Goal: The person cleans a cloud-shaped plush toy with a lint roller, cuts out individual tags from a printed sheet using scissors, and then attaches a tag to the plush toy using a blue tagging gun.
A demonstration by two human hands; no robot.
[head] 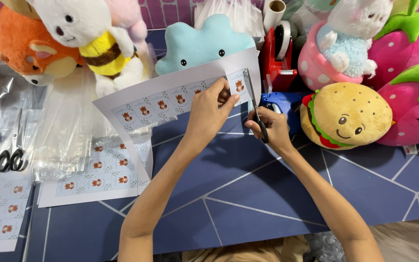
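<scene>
My left hand [210, 109] pinches a long white paper strip [170, 94] printed with a row of small fox pictures, holding it up over the blue table. My right hand [273, 127] grips black-handled scissors [255, 107], whose blades point upward and cut into the strip just right of my left thumb, beside the last fox picture. The strip's left end droops toward the other sheets.
More printed fox sheets [98, 177] lie at left with clear plastic bags [64, 121] and a second pair of scissors [13, 150]. Plush toys line the back: a blue cloud [200, 43], burger [347, 116], strawberries [413, 97]. A red tape dispenser [277, 58] stands behind the strip.
</scene>
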